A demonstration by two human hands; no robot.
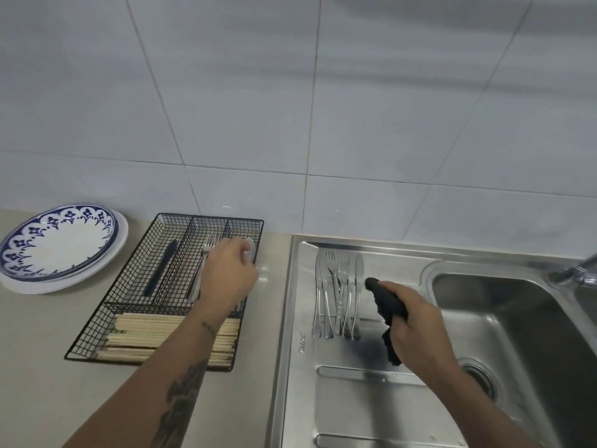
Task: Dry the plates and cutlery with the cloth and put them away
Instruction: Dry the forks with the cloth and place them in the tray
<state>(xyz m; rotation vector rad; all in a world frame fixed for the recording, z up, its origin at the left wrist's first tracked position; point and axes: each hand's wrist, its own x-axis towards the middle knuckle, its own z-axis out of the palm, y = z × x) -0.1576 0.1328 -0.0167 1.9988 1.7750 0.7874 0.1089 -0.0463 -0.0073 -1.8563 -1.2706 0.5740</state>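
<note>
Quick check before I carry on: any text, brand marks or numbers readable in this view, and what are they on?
One mark only: an embossed brand stamp on the steel drainboard of the sink, left of the wet cutlery; too blurred to read.
Nothing shows on the plates, wire tray or black cloth.

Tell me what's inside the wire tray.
Wire tray holds chopsticks, a dark knife, forks. The left hand, holding a spoon, covers the right compartment.

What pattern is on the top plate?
Blue floral rim on the white plate, clear in the head view.
</note>
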